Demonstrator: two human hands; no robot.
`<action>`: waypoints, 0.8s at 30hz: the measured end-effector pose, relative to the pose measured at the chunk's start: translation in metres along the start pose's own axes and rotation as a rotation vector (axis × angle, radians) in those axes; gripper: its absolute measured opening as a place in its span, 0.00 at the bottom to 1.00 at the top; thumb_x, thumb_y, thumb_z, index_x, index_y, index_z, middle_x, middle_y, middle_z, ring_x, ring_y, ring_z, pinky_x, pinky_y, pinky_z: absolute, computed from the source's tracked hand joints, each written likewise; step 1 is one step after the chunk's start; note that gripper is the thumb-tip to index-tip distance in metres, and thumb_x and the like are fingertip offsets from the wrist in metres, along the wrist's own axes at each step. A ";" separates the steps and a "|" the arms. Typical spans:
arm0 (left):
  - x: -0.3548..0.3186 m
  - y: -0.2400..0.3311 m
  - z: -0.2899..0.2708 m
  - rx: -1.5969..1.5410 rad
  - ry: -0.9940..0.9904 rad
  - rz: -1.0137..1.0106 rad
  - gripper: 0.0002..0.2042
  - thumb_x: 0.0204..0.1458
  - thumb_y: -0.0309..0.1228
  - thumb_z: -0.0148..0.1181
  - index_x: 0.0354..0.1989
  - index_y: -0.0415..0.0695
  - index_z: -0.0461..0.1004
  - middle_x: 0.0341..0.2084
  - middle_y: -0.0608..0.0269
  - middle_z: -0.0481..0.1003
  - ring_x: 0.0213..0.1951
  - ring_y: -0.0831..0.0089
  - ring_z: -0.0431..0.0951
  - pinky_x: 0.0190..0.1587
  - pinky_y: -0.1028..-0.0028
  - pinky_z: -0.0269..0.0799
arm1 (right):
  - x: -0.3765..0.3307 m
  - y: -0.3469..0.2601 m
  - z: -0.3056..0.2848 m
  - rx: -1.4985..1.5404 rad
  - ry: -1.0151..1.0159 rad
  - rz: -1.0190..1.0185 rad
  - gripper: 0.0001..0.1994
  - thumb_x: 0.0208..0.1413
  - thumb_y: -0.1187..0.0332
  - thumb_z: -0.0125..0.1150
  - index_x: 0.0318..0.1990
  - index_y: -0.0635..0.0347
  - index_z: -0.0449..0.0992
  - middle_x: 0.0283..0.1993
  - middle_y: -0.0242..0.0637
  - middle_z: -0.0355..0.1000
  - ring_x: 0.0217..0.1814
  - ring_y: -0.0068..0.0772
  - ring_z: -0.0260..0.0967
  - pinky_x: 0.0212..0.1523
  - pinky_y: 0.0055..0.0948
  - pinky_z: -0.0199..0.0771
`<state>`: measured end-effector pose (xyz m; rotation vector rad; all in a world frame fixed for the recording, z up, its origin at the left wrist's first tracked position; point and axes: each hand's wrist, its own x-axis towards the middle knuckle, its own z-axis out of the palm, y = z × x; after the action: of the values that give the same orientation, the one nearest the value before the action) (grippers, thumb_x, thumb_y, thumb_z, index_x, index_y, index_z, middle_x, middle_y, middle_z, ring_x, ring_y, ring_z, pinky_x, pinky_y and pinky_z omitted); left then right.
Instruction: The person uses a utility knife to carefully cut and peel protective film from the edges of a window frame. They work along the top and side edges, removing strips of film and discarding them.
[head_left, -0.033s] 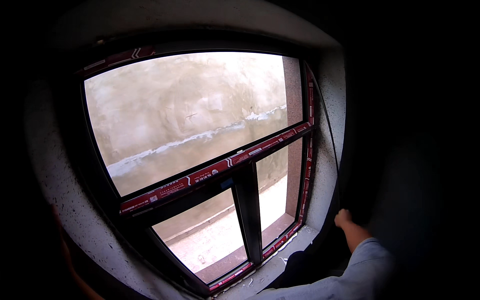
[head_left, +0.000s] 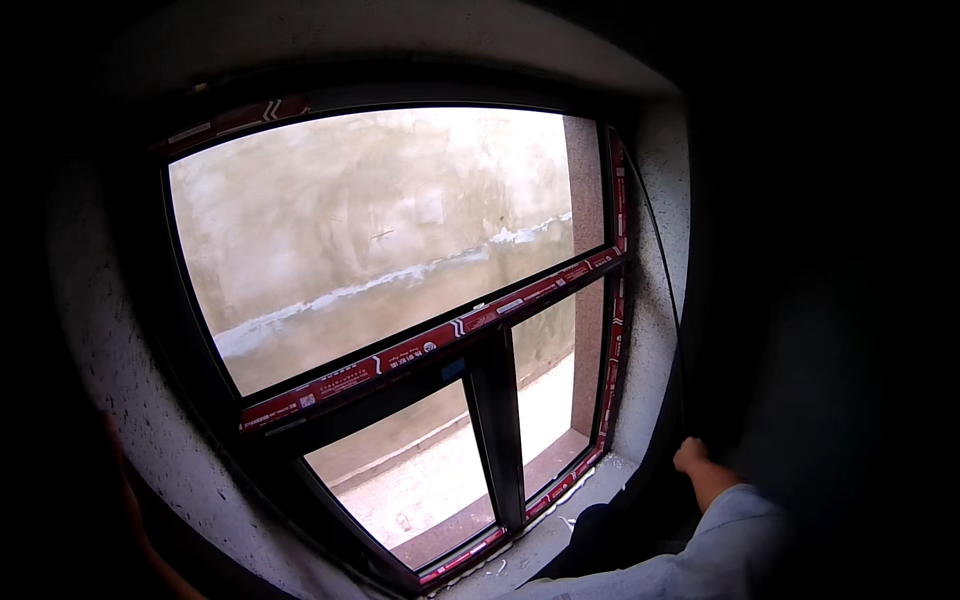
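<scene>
My right hand is closed in a fist low on the right, beyond a light sleeve. It grips the lower end of a long thin black strip, which looks like a window sealing strip. The strip bows up along the right side of the dark window frame to its upper right corner. Red protective film covers the crossbar and the right edge of the frame. At the far left, a dim edge of my left arm shows against the dark; its fingers cannot be made out.
A pale, speckled window reveal surrounds the frame. White scraps lie on the sill, beside my dark-clothed knee. Through the large upper pane a plastered wall is visible outside. Deep shadow fills the right side.
My right hand has dropped slightly, and the lower part of the strip has come down with it. The dim left arm looks unmoved.
</scene>
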<state>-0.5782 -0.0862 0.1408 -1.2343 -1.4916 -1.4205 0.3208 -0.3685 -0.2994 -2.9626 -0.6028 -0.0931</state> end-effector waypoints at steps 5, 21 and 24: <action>-0.002 -0.012 0.009 0.015 0.042 0.113 0.41 0.57 0.61 0.58 0.70 0.45 0.61 0.62 0.47 0.70 0.61 0.56 0.73 0.63 0.59 0.71 | -0.079 0.026 0.031 -0.021 -0.355 0.148 0.10 0.56 0.67 0.59 0.41 0.59 0.82 0.43 0.46 0.79 0.47 0.47 0.78 0.51 0.40 0.77; 0.009 0.081 -0.059 -0.071 0.025 0.039 0.46 0.53 0.63 0.61 0.69 0.37 0.59 0.54 0.42 0.72 0.52 0.54 0.77 0.47 0.62 0.80 | -0.085 -0.225 -0.328 1.854 0.075 -0.883 0.17 0.66 0.54 0.56 0.29 0.51 0.63 0.17 0.22 0.53 0.14 0.16 0.50 0.15 0.22 0.53; 0.015 0.076 -0.073 -0.158 -0.122 -0.004 0.44 0.53 0.60 0.63 0.68 0.37 0.60 0.51 0.44 0.73 0.50 0.55 0.78 0.46 0.62 0.80 | -0.135 -0.355 -0.470 1.272 0.704 -1.218 0.14 0.60 0.64 0.65 0.28 0.59 0.68 0.21 0.28 0.61 0.24 0.20 0.61 0.27 0.27 0.64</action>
<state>-0.5180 -0.1613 0.1869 -1.4373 -1.4863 -1.5129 0.0401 -0.1554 0.1919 -0.9812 -1.4434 -0.5420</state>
